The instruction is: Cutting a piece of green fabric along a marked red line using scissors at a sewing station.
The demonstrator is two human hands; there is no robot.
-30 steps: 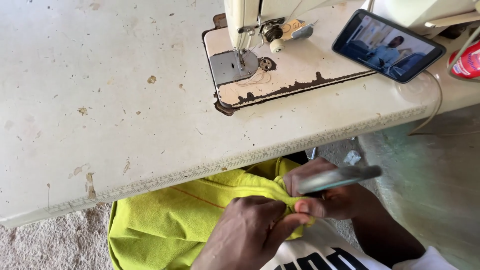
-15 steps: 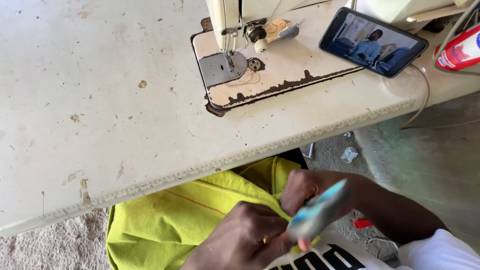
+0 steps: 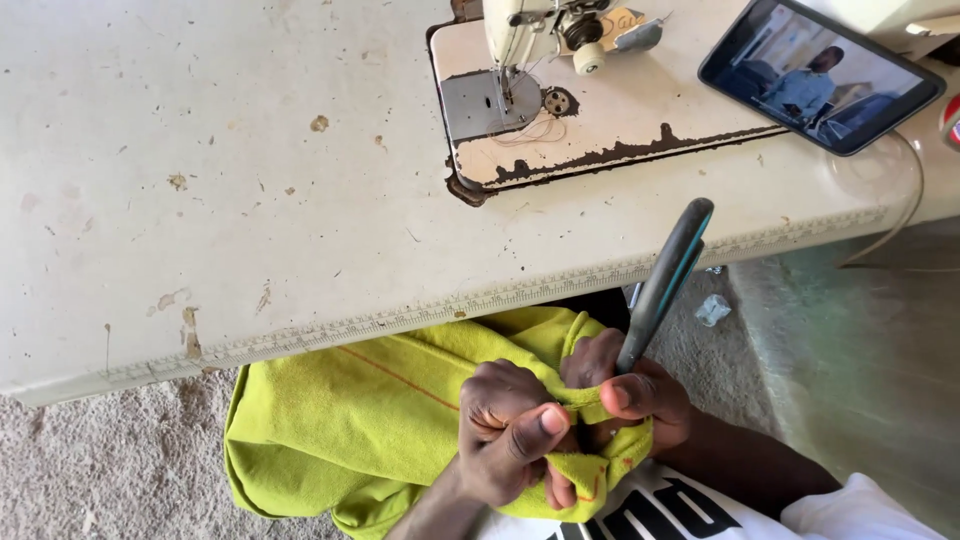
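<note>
Left hand (image 3: 510,435): we are pinching the yellow-green cloth (image 3: 380,420) shut.
Right hand (image 3: 630,395): closed, gripping cloth and scissors (image 3: 665,280).
Advice: we are keeping the fold taut, blades pointing away.

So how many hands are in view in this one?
2. The left hand pinches a fold of the yellow-green cloth below the table edge; the right hand, beside it, grips the same fold and a grey-and-teal handled tool.

On the surface (image 3: 250,200) the sewing machine (image 3: 540,60) stands left of the phone (image 3: 820,75); below its near edge both hands bunch the cloth (image 3: 350,420).
</note>
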